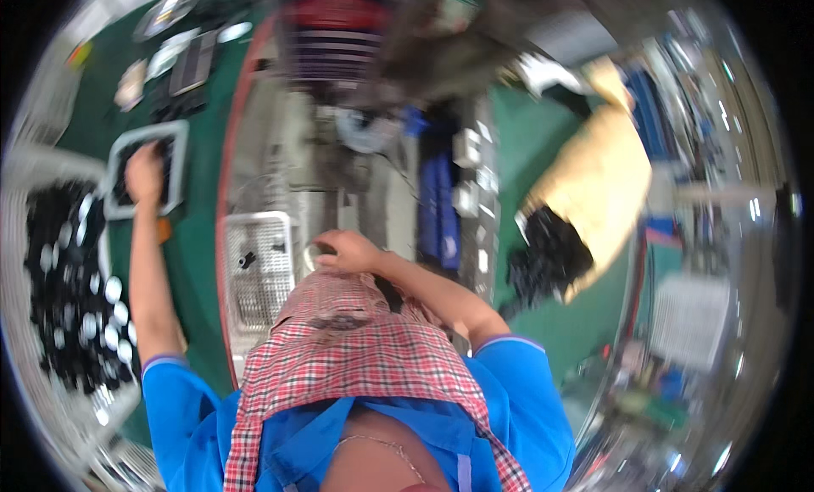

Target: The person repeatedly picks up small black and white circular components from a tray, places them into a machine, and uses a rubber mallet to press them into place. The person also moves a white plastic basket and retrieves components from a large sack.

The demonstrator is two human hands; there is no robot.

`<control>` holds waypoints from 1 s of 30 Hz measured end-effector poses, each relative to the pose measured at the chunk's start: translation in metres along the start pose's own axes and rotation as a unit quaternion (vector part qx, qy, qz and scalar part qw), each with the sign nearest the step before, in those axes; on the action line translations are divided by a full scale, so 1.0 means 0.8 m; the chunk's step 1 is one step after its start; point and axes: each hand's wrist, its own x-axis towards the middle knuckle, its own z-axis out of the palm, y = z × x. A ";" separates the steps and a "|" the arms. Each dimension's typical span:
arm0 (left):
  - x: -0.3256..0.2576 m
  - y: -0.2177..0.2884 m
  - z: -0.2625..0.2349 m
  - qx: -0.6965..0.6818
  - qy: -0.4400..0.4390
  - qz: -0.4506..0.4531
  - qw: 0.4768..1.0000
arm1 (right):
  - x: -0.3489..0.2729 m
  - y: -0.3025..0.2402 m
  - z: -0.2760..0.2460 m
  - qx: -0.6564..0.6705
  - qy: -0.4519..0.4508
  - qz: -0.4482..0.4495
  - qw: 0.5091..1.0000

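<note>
My left arm stretches out to a light grey tray (182,165) on the green table at the left. Inside it lie dark pieces (157,191), too blurred to name. My left hand (146,174) is over these pieces with its fingers curled down; what they grip, if anything, is hidden. Close to my waist, my right hand (348,253) is closed, thumb and fingers bent toward each other. At its fingertips shows a pale, ring-shaped thing (310,258), partly covered by the hand. A white plastic basket (287,237) with a small black part (247,260) stands just left of that hand.
A large basket at far left holds many black and shiny pieces (76,280). On the right-hand green table (543,127), a yellow sack (602,178) spills black pieces (551,254). A striped dark crate (335,42) stands ahead. Dark flat items (193,64) lie beyond the tray.
</note>
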 end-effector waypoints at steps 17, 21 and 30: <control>-0.094 0.271 -0.044 -0.339 0.117 -0.069 0.931 | -0.493 0.220 -0.246 -0.303 0.169 0.403 0.847; -0.173 0.376 -0.058 -0.484 -0.017 -0.091 0.870 | -0.472 0.198 -0.270 -0.144 0.422 0.347 0.825; -0.259 0.550 -0.098 -0.734 -0.261 -0.136 0.612 | -0.225 0.034 -0.197 0.575 0.331 0.058 0.746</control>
